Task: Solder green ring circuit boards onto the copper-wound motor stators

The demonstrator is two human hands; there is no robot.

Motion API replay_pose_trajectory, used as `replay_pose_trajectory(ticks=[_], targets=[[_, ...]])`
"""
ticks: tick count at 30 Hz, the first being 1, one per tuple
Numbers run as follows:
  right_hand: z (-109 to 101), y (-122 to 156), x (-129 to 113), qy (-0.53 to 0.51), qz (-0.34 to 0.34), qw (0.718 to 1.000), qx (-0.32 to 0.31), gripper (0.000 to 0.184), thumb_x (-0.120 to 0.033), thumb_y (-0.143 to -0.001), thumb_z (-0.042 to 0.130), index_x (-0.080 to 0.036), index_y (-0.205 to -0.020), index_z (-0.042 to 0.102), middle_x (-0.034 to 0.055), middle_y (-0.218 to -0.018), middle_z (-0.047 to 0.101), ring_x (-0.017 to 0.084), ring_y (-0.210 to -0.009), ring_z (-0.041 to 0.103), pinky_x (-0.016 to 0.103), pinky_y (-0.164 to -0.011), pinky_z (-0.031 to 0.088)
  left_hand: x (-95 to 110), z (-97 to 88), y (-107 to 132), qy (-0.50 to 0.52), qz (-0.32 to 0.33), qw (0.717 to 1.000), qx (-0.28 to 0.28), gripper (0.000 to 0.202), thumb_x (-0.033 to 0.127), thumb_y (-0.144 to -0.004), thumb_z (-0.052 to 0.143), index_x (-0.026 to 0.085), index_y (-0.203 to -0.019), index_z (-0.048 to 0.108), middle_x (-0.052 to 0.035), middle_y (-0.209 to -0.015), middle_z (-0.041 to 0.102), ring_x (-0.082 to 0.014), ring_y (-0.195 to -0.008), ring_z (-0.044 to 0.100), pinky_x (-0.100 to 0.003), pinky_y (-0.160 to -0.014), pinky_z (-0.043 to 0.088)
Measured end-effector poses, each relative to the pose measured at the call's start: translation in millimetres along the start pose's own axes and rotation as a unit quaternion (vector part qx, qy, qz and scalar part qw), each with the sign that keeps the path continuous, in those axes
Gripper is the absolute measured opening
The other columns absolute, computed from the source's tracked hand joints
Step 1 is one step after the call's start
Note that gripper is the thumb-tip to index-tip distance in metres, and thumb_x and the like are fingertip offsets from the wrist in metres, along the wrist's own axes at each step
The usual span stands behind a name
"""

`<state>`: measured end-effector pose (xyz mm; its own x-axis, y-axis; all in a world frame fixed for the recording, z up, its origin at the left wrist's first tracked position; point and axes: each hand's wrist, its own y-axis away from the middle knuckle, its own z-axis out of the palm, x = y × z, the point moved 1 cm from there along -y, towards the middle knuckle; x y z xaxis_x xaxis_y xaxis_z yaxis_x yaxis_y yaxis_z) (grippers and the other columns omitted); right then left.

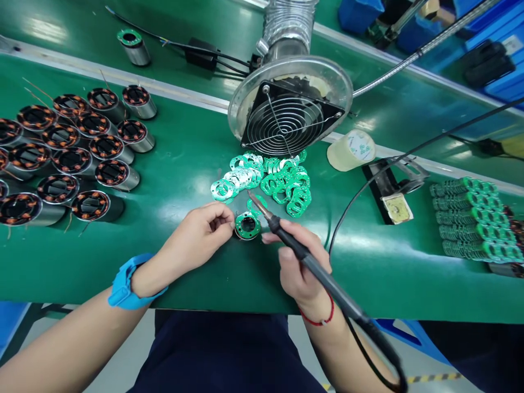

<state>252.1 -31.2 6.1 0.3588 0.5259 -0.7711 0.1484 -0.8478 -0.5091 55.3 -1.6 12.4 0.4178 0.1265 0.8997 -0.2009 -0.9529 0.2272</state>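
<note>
My right hand [303,262] is closed round the dark handle of a soldering iron [311,259], its metal tip pointing up and left above the green ring boards. Directly below that tip, a motor stator [247,225] stands upright with a green ring-shaped circuit board on top. My left hand [204,232] is at the stator's left edge, thumb and fingers pinched together; whatever sits between them is too small to make out. Behind the stator lies a loose pile of green ring circuit boards [282,183], one of them close against its far side.
Several copper-wound stators [73,158] stand at the left. A fan-fitted extraction hood [286,114] hangs above the boards. To the right are a tape roll [351,150], an iron stand with a sponge [397,208] and stacked green boards [477,221]. The iron's cable crosses the right side.
</note>
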Motion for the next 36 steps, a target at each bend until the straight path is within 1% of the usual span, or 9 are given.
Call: replay_pose_trajectory(ticks=[3,6,16,19,21,23,25,30,36], targets=[[-2,8,2,-0.050,0.023,0.997,0.047,0.025,-0.034,-0.099,0.053,-0.027,-0.119,0.064,-0.0019,-0.071,0.073,0.018,-0.056,0.071,0.035,-0.061,0.058,1,0.1,-1,-0.007,-0.008,1.000,0.005,0.011,0.023,-0.077,0.050,0.019,-0.069,0.056,0.0039,-0.062,0.052,-0.0111,-0.055,0.044,-0.023,-0.051,0.034],[-2,9,0,-0.060,0.024,0.997,0.038,0.022,-0.037,-0.098,0.053,-0.027,-0.113,0.067,-0.0040,-0.064,0.069,0.016,-0.045,0.065,0.035,-0.058,0.057,1,0.8,0,-0.014,-0.006,1.000,0.004,0.011,0.024,-0.077,0.049,0.020,-0.070,0.056,0.0038,-0.062,0.052,-0.0114,-0.055,0.044,-0.023,-0.052,0.034],[-3,5,-1,-0.064,0.008,0.997,0.030,0.021,-0.036,-0.098,0.055,-0.026,-0.111,0.068,-0.0039,-0.061,0.070,0.016,-0.046,0.066,0.034,-0.056,0.057,2,1.0,0,-0.035,-0.006,0.999,0.008,0.011,0.023,-0.077,0.047,0.020,-0.069,0.054,0.0040,-0.062,0.050,-0.0112,-0.055,0.042,-0.024,-0.051,0.033],[-1,4,0,-0.050,0.008,0.998,0.049,0.026,-0.033,-0.100,0.052,-0.027,-0.123,0.061,-0.0015,-0.074,0.075,0.018,-0.056,0.072,0.036,-0.061,0.061,3,1.2,0,-0.037,-0.005,0.999,0.009,0.010,0.023,-0.076,0.048,0.020,-0.068,0.053,0.0047,-0.060,0.048,-0.0109,-0.052,0.040,-0.024,-0.050,0.031],[2,2,1,-0.010,0.023,0.999,0.037,0.030,-0.025,-0.101,0.050,-0.028,-0.130,0.056,0.0018,-0.090,0.078,0.020,-0.075,0.077,0.039,-0.073,0.063,3,1.4,0,-0.041,-0.003,0.999,0.009,0.010,0.023,-0.075,0.048,0.020,-0.068,0.053,0.0045,-0.060,0.049,-0.0110,-0.052,0.040,-0.024,-0.050,0.031],[8,-2,2,0.039,0.036,0.998,-0.015,0.036,-0.022,-0.098,0.054,-0.028,-0.133,0.052,0.0065,-0.111,0.075,0.023,-0.100,0.074,0.043,-0.089,0.061,4,1.7,-1,-0.044,-0.001,0.999,0.009,0.009,0.023,-0.074,0.048,0.020,-0.067,0.053,0.0042,-0.060,0.049,-0.0113,-0.053,0.041,-0.025,-0.050,0.032],[14,-5,3,0.075,0.043,0.993,-0.080,0.043,-0.024,-0.094,0.061,-0.027,-0.136,0.049,0.0105,-0.125,0.069,0.027,-0.115,0.067,0.047,-0.096,0.058,4,1.8,-1,-0.043,0.003,0.999,0.011,0.009,0.022,-0.074,0.048,0.020,-0.067,0.053,0.0040,-0.061,0.049,-0.0115,-0.054,0.042,-0.025,-0.051,0.032],[21,-8,5,0.091,0.052,0.984,-0.141,0.047,-0.020,-0.093,0.061,-0.026,-0.138,0.048,0.0098,-0.118,0.070,0.027,-0.111,0.068,0.047,-0.094,0.058,0,-1.2,-1,-0.020,-0.006,1.000,-0.009,0.009,0.024,-0.076,0.050,0.020,-0.069,0.055,0.0040,-0.062,0.050,-0.0121,-0.056,0.045,-0.025,-0.052,0.034],[17,-11,5,0.045,0.041,0.984,-0.168,0.052,-0.013,-0.093,0.056,-0.026,-0.142,0.043,0.0104,-0.136,0.064,0.025,-0.125,0.063,0.045,-0.103,0.055,-9,-6.2,-5,0.093,-0.023,0.995,0.002,0.017,0.032,-0.083,0.057,0.019,-0.094,0.060,0.0012,-0.078,0.060,-0.0146,-0.073,0.057,-0.028,-0.066,0.045]])
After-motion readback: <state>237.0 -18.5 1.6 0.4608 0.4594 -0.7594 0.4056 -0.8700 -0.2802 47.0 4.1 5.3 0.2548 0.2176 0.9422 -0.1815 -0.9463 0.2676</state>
